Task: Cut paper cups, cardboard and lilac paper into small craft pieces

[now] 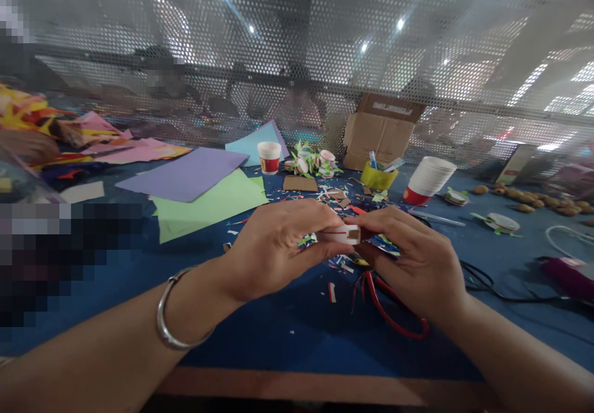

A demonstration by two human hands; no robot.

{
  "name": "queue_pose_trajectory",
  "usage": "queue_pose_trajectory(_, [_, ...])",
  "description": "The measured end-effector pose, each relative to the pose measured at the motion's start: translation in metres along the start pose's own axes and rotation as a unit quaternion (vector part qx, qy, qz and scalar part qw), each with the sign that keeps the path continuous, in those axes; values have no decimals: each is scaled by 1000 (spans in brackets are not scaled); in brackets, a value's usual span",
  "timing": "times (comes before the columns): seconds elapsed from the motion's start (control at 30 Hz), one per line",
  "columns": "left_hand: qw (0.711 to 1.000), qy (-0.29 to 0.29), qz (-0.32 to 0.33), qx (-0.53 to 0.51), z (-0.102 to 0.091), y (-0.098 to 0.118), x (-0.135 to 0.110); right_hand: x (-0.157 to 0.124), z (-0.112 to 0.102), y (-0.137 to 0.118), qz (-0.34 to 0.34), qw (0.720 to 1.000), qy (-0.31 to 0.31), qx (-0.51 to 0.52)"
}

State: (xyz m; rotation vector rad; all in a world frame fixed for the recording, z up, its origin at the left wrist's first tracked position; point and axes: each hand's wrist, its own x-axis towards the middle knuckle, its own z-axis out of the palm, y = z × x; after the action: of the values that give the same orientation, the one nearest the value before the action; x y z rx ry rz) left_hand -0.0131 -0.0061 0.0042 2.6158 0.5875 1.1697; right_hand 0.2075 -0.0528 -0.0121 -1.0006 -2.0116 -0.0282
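My left hand (273, 249) pinches a low white paper cup piece (341, 234) between thumb and fingers. A thin red line and a small brown patch show on its side. My right hand (413, 255) closes on the right end of the same piece, with its fingertips touching it; what lies behind those fingers is hidden. Below my right hand, scissors with a red handle (394, 320) lie on the blue table (278, 345), their blades mostly covered. Paper scraps (331, 292) are scattered under and around both hands.
Purple paper (185, 172) and green paper (208, 206) lie left. Behind stand a single paper cup (269, 157), decorated cup pieces (310, 161), a yellow holder (379, 177) and stacked cups (429, 178). Walnut-like items (533, 198) and a purple tool (568, 277) sit right.
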Motion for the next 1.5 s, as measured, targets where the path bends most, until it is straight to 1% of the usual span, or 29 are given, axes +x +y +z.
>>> queue_pose_trajectory(0.2, [1000, -10, 25, 6, 0, -1, -1, -1, -1, -1, -14, 1000, 8, 11])
queue_pose_trajectory(0.37, [999, 7, 34, -16, 2, -3, 0, -2, -2, 0, -16, 1000, 13, 7])
queue_pose_trajectory(0.57, [997, 11, 11, -76, 7, -11, 0, 1, -3, 1, 1, 1000, 24, -7])
queue_pose_trajectory(0.67, [987, -3, -28, -159, 11, -14, -1, 1, -4, 2, -7, 999, 31, -8])
queue_pose_trajectory(0.73, [966, -29, -83, -243, 13, -13, -1, 2, -4, 3, -14, 1000, 25, -8])
queue_pose_trajectory(0.8, [934, -57, -146, -322, 14, -10, -1, 2, -3, 3, -20, 1000, 14, -4])
queue_pose_trajectory(0.9, [882, -97, -223, -403, 14, -9, 2, 2, -2, 2, -31, 999, -6, 12])
queue_pose_trajectory(1.0, [837, -128, -256, -467, 13, -11, 5, 1, -2, 2, -39, 999, -23, 20])
queue_pose_trajectory(1.1, [800, -148, -275, -512, 10, -14, 6, -1, -2, 3, -48, 998, -40, 30])
queue_pose_trajectory(1.17, [784, -164, -291, -523, 8, -15, 6, -2, -2, 5, -58, 996, -49, 41])
queue_pose_trajectory(1.33, [775, -191, -298, -524, 6, -16, 6, -3, -3, 7, -73, 994, -65, 55])
queue_pose_trajectory(1.5, [748, -209, -322, -542, 9, -17, 6, -2, -4, 6, -84, 990, -92, 59])
